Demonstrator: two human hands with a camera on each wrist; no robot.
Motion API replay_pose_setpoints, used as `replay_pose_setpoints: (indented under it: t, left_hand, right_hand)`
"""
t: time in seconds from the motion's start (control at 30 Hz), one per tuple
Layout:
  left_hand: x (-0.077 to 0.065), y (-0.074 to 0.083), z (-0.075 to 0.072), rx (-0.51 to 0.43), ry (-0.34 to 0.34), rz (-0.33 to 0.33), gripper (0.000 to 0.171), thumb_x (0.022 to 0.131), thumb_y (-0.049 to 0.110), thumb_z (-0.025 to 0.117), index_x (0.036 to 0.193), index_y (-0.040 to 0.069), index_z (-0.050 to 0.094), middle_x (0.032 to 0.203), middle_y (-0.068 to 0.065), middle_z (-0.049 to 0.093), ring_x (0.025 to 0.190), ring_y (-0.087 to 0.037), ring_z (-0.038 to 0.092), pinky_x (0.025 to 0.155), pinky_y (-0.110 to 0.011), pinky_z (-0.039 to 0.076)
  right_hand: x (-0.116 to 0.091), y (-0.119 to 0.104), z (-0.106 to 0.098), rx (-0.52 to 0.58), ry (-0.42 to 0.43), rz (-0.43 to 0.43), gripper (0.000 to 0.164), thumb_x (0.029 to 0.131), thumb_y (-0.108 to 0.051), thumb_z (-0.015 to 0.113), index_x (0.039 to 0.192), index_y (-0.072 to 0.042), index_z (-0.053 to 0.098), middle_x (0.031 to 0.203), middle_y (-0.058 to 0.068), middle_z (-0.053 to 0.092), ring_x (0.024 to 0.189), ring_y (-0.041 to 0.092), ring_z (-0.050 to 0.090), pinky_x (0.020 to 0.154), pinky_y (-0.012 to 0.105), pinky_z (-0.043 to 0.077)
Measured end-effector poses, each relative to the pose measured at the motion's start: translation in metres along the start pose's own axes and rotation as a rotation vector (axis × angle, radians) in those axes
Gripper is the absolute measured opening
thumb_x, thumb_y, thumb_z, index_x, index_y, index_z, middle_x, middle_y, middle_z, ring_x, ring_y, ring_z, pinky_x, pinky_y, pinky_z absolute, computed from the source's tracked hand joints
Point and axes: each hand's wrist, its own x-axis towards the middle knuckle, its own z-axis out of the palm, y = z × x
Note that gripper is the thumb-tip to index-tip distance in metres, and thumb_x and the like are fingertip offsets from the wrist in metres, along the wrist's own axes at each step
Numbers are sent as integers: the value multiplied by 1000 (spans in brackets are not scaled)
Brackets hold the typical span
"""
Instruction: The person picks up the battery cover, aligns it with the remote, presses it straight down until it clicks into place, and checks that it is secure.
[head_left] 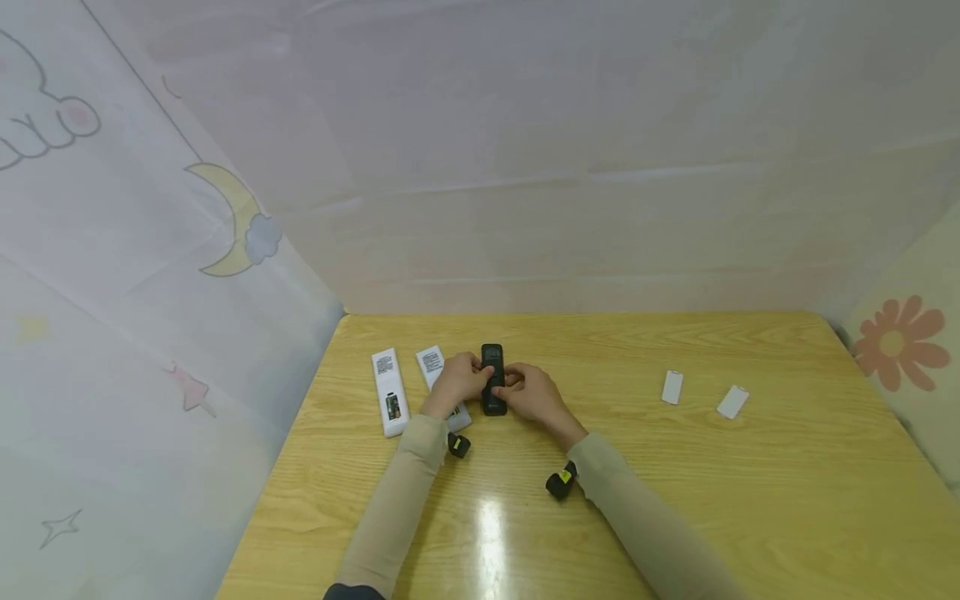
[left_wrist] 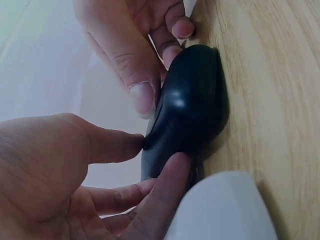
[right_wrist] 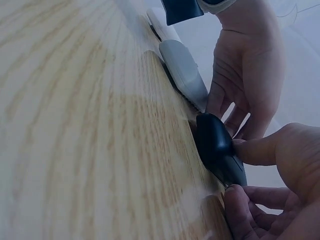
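Observation:
A black remote control lies on the wooden table between the two hands. My left hand grips it along its left side, with the thumb on its upper face. From the right, my right hand pinches the same remote, its thumb also on top. In the left wrist view the remote's rounded dark end shows beside the fingers. A white remote control lies tilted under the left hand, its lower half partly hidden. Further left is another white remote control, its battery compartment uncovered.
Two small white battery covers, a left one and a right one, lie apart on the right side of the table. A printed cloth wall rises behind the table's back edge, and patterned cloth hangs at both sides.

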Motion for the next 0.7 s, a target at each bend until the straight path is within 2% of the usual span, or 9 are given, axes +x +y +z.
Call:
replay_pose_setpoints:
  t: [0.17,0.43,0.7]
  left_hand:
    - [-3,1,0,34,11,17,36,107,33,65,119,0,69,106,-13,74,83,-19,68,69,-31,57]
    - [-5,4,-2,-46,-21,-14,35,108,32,66,124,0,67,111,-13,73,82,-18,73,70,-29,62]
    - [-11,6,-3,-51,-12,1,39,108,32,65,129,-2,66,112,-13,74,89,-20,71,78,-35,62]
  right_hand:
    - [0,2,0,2,-7,-6,56,97,-30,80,144,-4,65,115,8,73,100,21,71,86,42,61]
    - [3,4,-4,26,-19,-13,54,97,-29,81,143,-4,66,114,7,72,99,23,71,84,41,60]
    - [3,6,-4,32,-25,4,56,96,-31,81,144,-5,65,115,7,71,100,23,69,84,40,59]
